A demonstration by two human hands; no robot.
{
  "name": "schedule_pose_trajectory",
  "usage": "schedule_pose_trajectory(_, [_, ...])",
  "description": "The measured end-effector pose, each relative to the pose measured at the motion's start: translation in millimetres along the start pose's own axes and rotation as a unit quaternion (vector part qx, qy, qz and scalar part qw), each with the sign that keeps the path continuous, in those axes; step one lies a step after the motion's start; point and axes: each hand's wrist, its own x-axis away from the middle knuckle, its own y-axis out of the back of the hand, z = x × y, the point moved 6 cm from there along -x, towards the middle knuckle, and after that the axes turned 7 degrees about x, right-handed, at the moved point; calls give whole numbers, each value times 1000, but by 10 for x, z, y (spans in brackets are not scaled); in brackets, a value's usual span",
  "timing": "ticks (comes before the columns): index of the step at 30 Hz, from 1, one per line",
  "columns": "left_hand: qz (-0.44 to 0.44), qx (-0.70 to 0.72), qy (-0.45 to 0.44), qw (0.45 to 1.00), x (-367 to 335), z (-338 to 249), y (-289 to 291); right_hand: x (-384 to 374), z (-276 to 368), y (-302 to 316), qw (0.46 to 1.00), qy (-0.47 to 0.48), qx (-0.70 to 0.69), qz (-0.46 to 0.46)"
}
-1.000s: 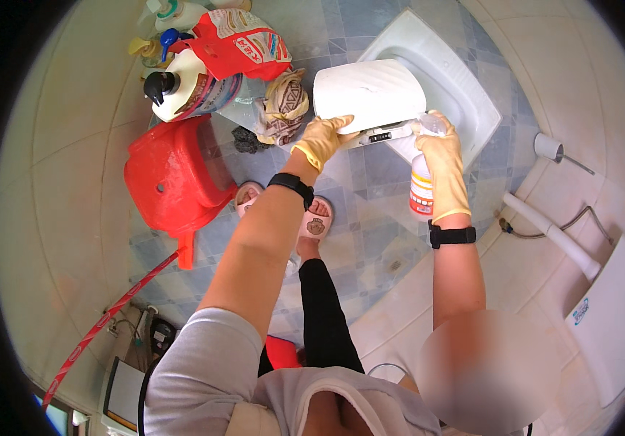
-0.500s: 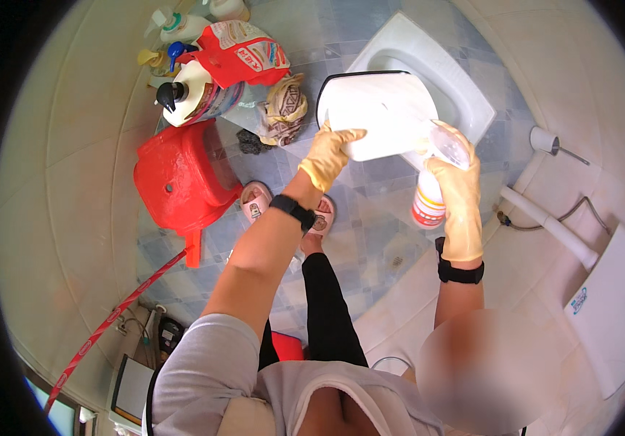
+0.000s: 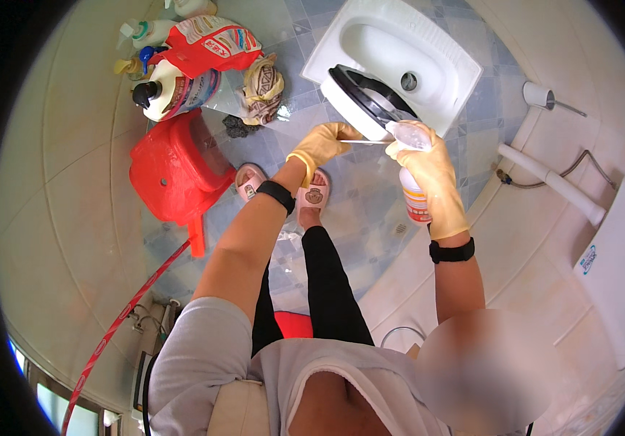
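Observation:
Yellow rubber gloves cover both hands. With its fingers closed, my left hand [image 3: 327, 145] grips the thin white flap of a white lid-like piece with a black rim [image 3: 359, 105]. This piece is held tilted, its dark inner side turned toward the squat toilet [image 3: 338, 43]. My right hand [image 3: 432, 171] is wrapped round a spray bottle [image 3: 414, 196] with a clear head and a red-and-orange label. The spray head is close to the lid's lower right corner; whether it touches the lid I cannot tell.
At the left stand a red plastic stool [image 3: 171, 174], a large black-topped pump bottle [image 3: 174, 91], a red-and-white bag [image 3: 214, 47], a patterned cloth [image 3: 261, 91] and a dark scouring pad [image 3: 240, 127]. A white pipe [image 3: 545, 178] runs along the right wall.
The lid has been turned from its broad white face to nearly edge-on, showing its dark inner side. Both hands have shifted slightly in view, and more of the toilet shows.

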Motion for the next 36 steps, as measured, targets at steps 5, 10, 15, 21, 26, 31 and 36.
schedule_pose_trajectory(5, [53,-97,22,994,-31,-69,-170,67,-212,-67,999,-4,32,3])
schedule_pose_trajectory(10, [95,-115,2,989,-34,-24,-141,157,-252,-104,1000,-3,-13,-18])
schedule_pose_trajectory(15, [100,213,72,969,-14,-418,-148,167,-370,-180,999,-25,-42,-6])
schedule_pose_trajectory(21, [-198,559,22,805,-506,-138,178,62,-222,-462,990,132,55,-1])
schedule_pose_trajectory(26, [-315,526,70,787,-438,-85,141,72,4,-173,989,134,-61,-11])
schedule_pose_trajectory(31, [-280,271,100,916,-180,-300,177,314,432,-11,992,124,-19,7])
schedule_pose_trajectory(36, [-235,109,33,965,234,-895,51,172,551,373,981,95,-144,-91])
